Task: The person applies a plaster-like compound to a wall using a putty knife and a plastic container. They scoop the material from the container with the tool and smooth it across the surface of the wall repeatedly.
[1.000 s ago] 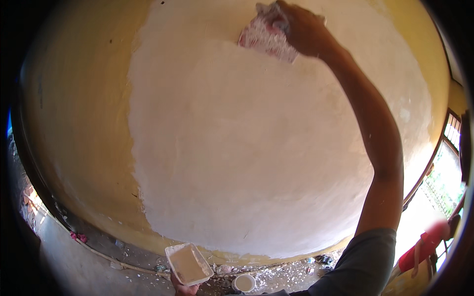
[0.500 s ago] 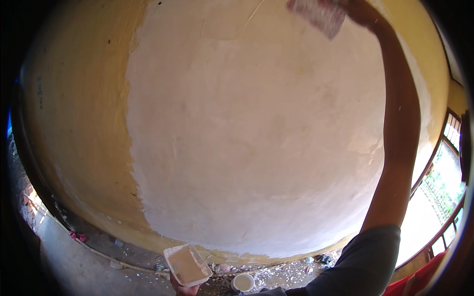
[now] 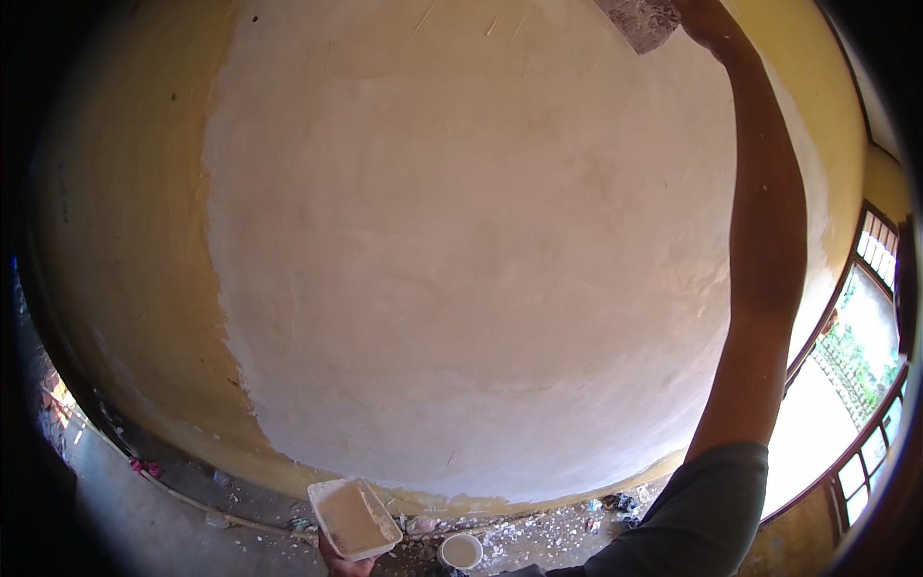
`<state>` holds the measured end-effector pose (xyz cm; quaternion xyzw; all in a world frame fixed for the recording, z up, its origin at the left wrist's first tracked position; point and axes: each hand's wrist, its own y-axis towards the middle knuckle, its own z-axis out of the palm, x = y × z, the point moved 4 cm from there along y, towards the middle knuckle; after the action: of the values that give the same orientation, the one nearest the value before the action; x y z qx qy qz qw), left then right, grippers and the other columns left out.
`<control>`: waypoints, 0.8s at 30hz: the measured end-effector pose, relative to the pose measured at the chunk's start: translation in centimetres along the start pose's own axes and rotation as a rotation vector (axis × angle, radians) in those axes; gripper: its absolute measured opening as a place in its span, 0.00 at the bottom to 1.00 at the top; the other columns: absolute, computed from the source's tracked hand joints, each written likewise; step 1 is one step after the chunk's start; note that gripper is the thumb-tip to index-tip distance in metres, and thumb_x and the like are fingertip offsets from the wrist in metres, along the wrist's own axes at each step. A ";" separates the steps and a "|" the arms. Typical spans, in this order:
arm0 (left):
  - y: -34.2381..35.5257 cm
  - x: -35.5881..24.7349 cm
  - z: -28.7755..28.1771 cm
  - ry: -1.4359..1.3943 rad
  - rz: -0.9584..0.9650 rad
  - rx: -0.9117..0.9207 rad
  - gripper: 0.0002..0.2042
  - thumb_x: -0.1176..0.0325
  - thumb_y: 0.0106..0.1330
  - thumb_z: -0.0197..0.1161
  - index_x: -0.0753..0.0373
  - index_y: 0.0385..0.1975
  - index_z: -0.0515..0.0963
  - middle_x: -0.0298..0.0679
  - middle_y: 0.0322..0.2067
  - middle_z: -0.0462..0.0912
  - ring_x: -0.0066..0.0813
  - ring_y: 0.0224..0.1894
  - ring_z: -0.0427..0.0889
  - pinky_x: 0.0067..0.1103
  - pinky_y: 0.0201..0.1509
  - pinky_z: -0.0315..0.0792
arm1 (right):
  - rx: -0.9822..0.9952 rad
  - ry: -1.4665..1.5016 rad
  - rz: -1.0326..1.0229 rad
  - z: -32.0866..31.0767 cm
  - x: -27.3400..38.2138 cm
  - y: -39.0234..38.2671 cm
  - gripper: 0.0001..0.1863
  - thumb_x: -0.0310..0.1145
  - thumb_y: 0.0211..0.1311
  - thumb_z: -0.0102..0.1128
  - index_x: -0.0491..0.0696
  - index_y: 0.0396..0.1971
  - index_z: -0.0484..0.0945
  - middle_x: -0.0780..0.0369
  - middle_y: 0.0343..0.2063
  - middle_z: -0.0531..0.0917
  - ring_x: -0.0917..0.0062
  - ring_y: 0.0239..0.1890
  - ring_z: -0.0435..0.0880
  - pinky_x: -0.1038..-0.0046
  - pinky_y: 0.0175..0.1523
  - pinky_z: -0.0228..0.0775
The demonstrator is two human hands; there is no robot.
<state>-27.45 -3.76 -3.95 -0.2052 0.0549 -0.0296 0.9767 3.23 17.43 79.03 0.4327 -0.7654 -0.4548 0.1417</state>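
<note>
My right hand (image 3: 710, 23) is raised high at the upper right, its fingers closed on a flat putty scraper (image 3: 642, 23). The scraper's broad blade is smeared with pale filler and lies at or close to the wall; contact is hard to judge. A large whitish coat (image 3: 461, 250) covers the middle of the yellow wall (image 3: 125, 250), with thin ridges near the top. Low down, my left hand (image 3: 346, 565) grips a rectangular white plastic tub (image 3: 377, 551) from beneath. Beige paste (image 3: 350, 515) lies inside the tub, which is tilted.
A round white bucket (image 3: 461, 552) with pale contents stands on the floor, right of the tub. White flakes and litter (image 3: 548, 539) are strewn along the wall's foot. A long thin pole (image 3: 231, 519) lies at lower left. Barred windows (image 3: 870, 452) are at the right.
My right hand and the scraper have shifted slightly upward in the picture. The view has moved a little, so the wall and tub appear further left. Both hands keep their hold.
</note>
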 end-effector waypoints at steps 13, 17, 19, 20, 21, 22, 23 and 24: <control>-1.3 1.2 2.7 0.100 0.098 0.039 0.27 0.40 0.64 0.44 0.50 0.55 0.73 0.37 0.51 0.77 0.48 0.52 0.76 0.55 0.50 0.70 | -0.493 0.492 0.241 -1.5 -0.2 -7.4 0.16 0.35 0.66 0.54 0.42 0.49 0.75 0.61 0.38 0.82 0.80 0.36 0.81 0.80 0.39 0.75; -2.7 -1.7 1.2 0.090 0.112 0.212 0.29 0.40 0.65 0.46 0.55 0.58 0.70 0.40 0.53 0.76 0.45 0.54 0.76 0.49 0.54 0.72 | -0.344 0.907 0.323 13.8 12.4 -6.8 0.12 0.29 0.62 0.55 0.37 0.42 0.74 0.56 0.34 0.83 0.68 0.34 0.83 0.69 0.40 0.78; -2.5 -1.2 2.9 -0.047 0.084 0.223 0.28 0.42 0.66 0.45 0.57 0.57 0.70 0.41 0.51 0.77 0.44 0.53 0.77 0.46 0.54 0.73 | -0.552 0.724 0.178 17.5 17.7 -4.6 0.11 0.26 0.61 0.57 0.37 0.42 0.74 0.57 0.30 0.82 0.72 0.28 0.83 0.72 0.31 0.77; -2.9 -0.9 3.3 -0.034 0.083 0.229 0.28 0.42 0.66 0.45 0.57 0.57 0.70 0.41 0.51 0.77 0.44 0.53 0.77 0.46 0.54 0.73 | -0.423 0.746 0.310 19.0 19.0 -3.0 0.13 0.29 0.59 0.59 0.37 0.41 0.74 0.54 0.30 0.83 0.69 0.30 0.84 0.70 0.33 0.78; -3.2 -0.3 4.0 -0.013 0.099 0.212 0.26 0.45 0.67 0.45 0.57 0.55 0.72 0.40 0.50 0.78 0.44 0.52 0.78 0.46 0.54 0.73 | -0.432 0.494 0.281 19.2 20.5 -2.0 0.17 0.33 0.55 0.61 0.36 0.40 0.73 0.47 0.32 0.83 0.59 0.35 0.85 0.64 0.39 0.78; -3.1 -0.4 4.2 0.011 0.123 0.192 0.24 0.47 0.68 0.45 0.58 0.54 0.73 0.40 0.48 0.79 0.44 0.50 0.79 0.45 0.54 0.73 | -0.441 0.466 0.259 20.3 21.5 -1.1 0.19 0.35 0.53 0.61 0.36 0.40 0.73 0.45 0.32 0.82 0.55 0.37 0.84 0.62 0.42 0.77; -2.6 -0.6 4.0 0.025 0.116 0.199 0.24 0.47 0.68 0.45 0.58 0.54 0.73 0.40 0.48 0.79 0.44 0.50 0.79 0.45 0.54 0.73 | -0.447 0.439 0.238 21.3 22.2 -0.2 0.21 0.36 0.52 0.61 0.36 0.40 0.72 0.42 0.33 0.82 0.51 0.40 0.83 0.59 0.45 0.76; -2.3 -0.7 3.1 0.025 0.117 0.179 0.25 0.46 0.68 0.45 0.58 0.54 0.72 0.40 0.48 0.79 0.44 0.50 0.79 0.44 0.53 0.74 | -0.421 0.378 0.245 22.8 22.7 0.6 0.21 0.37 0.51 0.60 0.36 0.40 0.72 0.41 0.33 0.81 0.49 0.40 0.82 0.58 0.47 0.75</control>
<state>-27.83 -4.56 -0.16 -0.1130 0.0763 0.0198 0.9905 -24.25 12.68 63.09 0.3751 -0.6608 -0.4946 0.4219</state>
